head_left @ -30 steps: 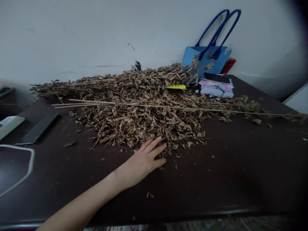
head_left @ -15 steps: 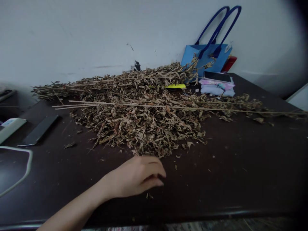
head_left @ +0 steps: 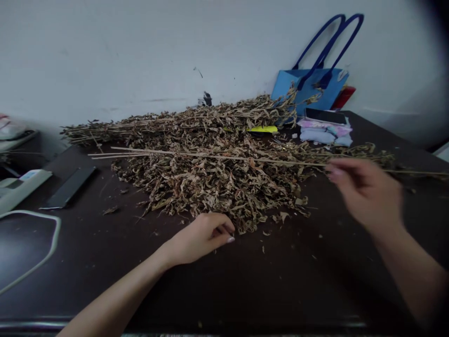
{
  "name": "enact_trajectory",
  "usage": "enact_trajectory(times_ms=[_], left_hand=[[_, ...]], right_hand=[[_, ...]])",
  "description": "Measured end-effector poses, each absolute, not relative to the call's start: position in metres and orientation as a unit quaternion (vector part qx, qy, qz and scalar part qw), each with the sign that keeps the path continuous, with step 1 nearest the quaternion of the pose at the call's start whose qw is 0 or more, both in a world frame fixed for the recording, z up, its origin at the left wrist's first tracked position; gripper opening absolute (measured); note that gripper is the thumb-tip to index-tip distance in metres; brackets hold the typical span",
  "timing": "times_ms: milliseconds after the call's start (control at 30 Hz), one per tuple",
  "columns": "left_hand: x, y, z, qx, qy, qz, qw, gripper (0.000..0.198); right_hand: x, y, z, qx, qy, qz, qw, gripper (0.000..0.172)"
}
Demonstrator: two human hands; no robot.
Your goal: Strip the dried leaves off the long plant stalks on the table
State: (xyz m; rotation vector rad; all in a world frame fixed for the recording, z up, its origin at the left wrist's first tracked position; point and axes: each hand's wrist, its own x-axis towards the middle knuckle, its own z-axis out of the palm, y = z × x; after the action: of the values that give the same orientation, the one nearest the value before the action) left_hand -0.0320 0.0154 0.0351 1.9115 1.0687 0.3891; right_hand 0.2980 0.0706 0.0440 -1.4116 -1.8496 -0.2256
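Note:
A broad heap of dried, curled brown leaves [head_left: 210, 182] lies on the dark table. At its front edge is my left hand [head_left: 201, 236], fingers loosely curled, with a gap to the thumb and nothing visible between them. Long thin bare stems [head_left: 168, 153] lie across the heap, their pale ends to the left. One long stem runs right, past the fingertips of my right hand [head_left: 372, 196]. That hand is blurred, thumb and fingers bent close to the stem; whether they grip it is unclear. Behind, a bundle of dried leafy stalks [head_left: 175, 119] lies along the wall.
At the back right stand a blue bag [head_left: 305, 91] and a phone [head_left: 324, 116] on a soft pastel pack [head_left: 324, 133]. A yellow object [head_left: 263, 129] is by the bundle. On the left lie a dark flat slab [head_left: 72, 187], a white device [head_left: 28, 187] and a white cable [head_left: 54, 238].
My right hand has come into view from the right, up to the long stem. My left hand has moved slightly toward the heap, its thumb nearer the fingers. The view has shifted slightly left.

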Motion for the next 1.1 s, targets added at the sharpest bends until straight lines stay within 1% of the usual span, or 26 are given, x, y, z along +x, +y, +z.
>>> enact_trajectory(times_ms=[33, 67, 133, 200, 267, 367, 500, 700, 867, 1000, 1100], left_hand=[[-0.032, 0.015, 0.036, 0.764, 0.435, 0.165, 0.447, 0.016], [-0.032, 0.015, 0.037, 0.761, 0.436, 0.171, 0.448, 0.016], [-0.031, 0.014, 0.037, 0.762, 0.437, 0.184, 0.442, 0.015], [-0.031, 0.014, 0.037, 0.762, 0.437, 0.195, 0.436, 0.015], [-0.031, 0.014, 0.037, 0.763, 0.435, 0.206, 0.432, 0.015], [-0.032, 0.016, 0.037, 0.766, 0.435, 0.222, 0.419, 0.014], [-0.034, 0.017, 0.038, 0.768, 0.438, 0.232, 0.406, 0.014], [-0.035, 0.019, 0.040, 0.754, 0.439, 0.249, 0.420, 0.015], [-0.039, 0.021, 0.039, 0.715, 0.453, 0.265, 0.462, 0.016], [-0.042, 0.025, 0.037, 0.646, 0.452, 0.331, 0.519, 0.018], [-0.045, 0.031, 0.034, 0.591, 0.449, 0.410, 0.530, 0.024]], right_hand=[[0.285, 0.088, 0.044, -0.525, -0.761, -0.077, 0.374, 0.022], [0.271, 0.107, 0.044, -0.483, -0.805, -0.063, 0.338, 0.022], [0.246, 0.142, 0.040, -0.439, -0.845, -0.052, 0.300, 0.020], [0.228, 0.168, 0.032, -0.408, -0.879, -0.078, 0.232, 0.020], [0.219, 0.184, 0.022, -0.395, -0.891, -0.088, 0.205, 0.019], [0.218, 0.194, 0.009, -0.386, -0.897, -0.089, 0.197, 0.017], [0.223, 0.195, 0.011, -0.392, -0.890, -0.092, 0.213, 0.018], [0.234, 0.182, 0.044, -0.417, -0.846, -0.118, 0.311, 0.016], [0.241, 0.151, 0.056, -0.417, -0.834, -0.145, 0.331, 0.018], [0.245, 0.121, 0.045, -0.425, -0.821, -0.157, 0.347, 0.015], [0.251, 0.105, 0.032, -0.437, -0.809, -0.154, 0.361, 0.015]])
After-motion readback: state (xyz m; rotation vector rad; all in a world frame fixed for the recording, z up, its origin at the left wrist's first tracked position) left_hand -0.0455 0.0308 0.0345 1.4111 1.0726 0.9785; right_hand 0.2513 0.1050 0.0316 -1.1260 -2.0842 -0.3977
